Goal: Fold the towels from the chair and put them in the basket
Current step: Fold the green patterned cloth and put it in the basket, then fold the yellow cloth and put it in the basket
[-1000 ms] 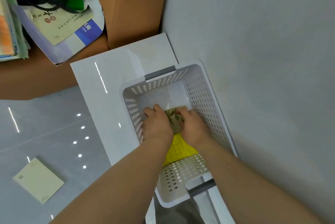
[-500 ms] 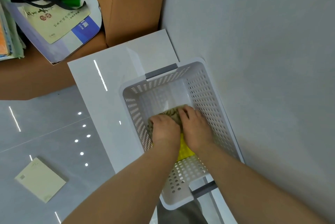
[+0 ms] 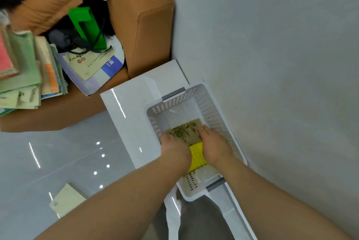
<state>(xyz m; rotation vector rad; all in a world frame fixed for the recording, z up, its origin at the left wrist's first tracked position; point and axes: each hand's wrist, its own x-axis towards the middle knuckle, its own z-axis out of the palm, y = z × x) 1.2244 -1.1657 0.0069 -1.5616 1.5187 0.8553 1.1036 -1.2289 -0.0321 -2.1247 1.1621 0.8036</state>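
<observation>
A white perforated basket (image 3: pixel 211 107) with grey handles stands on the floor against the wall. Inside it lies a folded beige towel (image 3: pixel 187 130) with a green leaf print, flat on the bottom. A folded yellow towel (image 3: pixel 197 155) lies under its near end. My left hand (image 3: pixel 173 149) rests on the beige towel's left edge and my right hand (image 3: pixel 215 144) rests on its right edge. Both hands are inside the basket, and their fingertips are turned down onto the cloth.
A grey wall (image 3: pixel 272 65) runs along the basket's right side. A brown cardboard box (image 3: pixel 147 32) stands beyond the basket, with a stack of books and papers (image 3: pixel 29 72) and a green object (image 3: pixel 87 26) to its left. A cream card (image 3: pixel 66 200) lies on the glossy floor.
My hands have moved apart to the two edges of the beige towel, which now lies spread flat with its leaf print showing. The view has shifted, so the basket sits lower right.
</observation>
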